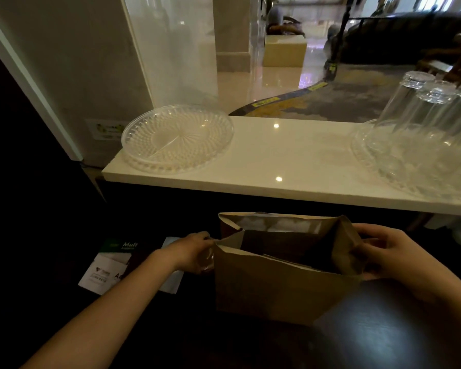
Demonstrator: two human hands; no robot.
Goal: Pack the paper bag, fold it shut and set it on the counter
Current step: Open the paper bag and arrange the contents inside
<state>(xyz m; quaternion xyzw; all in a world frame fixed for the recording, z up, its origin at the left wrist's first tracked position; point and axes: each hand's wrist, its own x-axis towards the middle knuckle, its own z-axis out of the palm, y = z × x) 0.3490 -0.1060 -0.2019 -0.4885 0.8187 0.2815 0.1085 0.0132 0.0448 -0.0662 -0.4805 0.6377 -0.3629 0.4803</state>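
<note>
A brown paper bag [274, 286] stands upright on the dark lower desk, its mouth wide open. Something pale and crinkled shows inside against the far wall, with dark contents below it that I cannot make out. My left hand [194, 251] grips the bag's left top edge. My right hand [383, 251] pinches the right top edge. The white counter [290, 161] runs across just above and behind the bag.
A clear patterned plastic tray [177, 137] lies on the counter's left end. Another tray with upturned glasses [423, 123] fills the right end. Printed leaflets [109, 265] lie on the dark desk left of the bag. A glass pane stands behind the counter.
</note>
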